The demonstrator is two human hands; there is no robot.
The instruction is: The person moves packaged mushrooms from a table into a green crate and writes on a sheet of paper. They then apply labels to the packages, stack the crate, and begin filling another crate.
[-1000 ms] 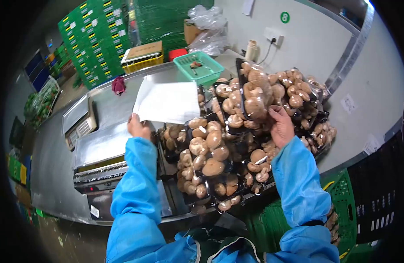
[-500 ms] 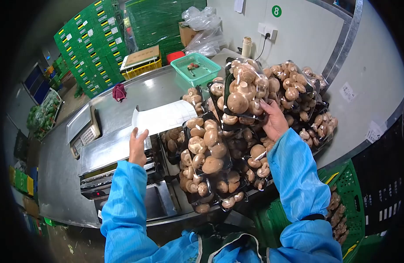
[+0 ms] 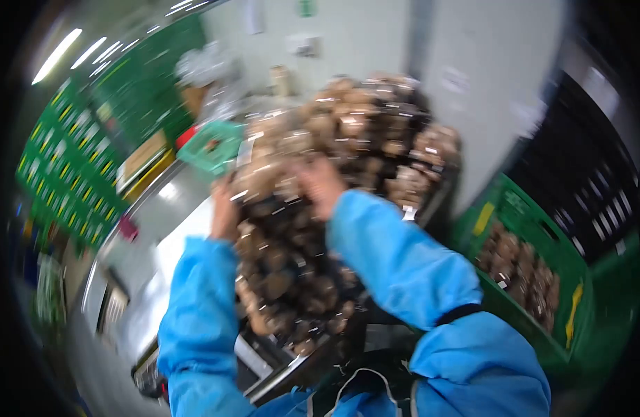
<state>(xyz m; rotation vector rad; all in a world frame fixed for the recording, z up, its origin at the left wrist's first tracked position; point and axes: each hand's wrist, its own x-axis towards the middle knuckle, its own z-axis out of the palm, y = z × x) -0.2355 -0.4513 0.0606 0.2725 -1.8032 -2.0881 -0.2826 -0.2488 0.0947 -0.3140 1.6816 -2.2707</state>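
Motion blurs the view. A wrapped pack of mushrooms is between my hands, on top of the pile. My left hand is at its left side, its fingers pressed to the pack. My right hand is closed on its right side, the fingertips smeared. Below lie more wrapped mushroom packs, heaped at the table's edge. Behind and to the right rises another heap of packs.
A green crate with mushroom packs stands at the right. On the steel table are a mint-green basket and a white sheet. Stacked green crates stand far left, and a white wall is behind.
The view has swung to the right. My left hand has moved from beside the white sheet to the mushroom pack, which my right hand was holding alone before.
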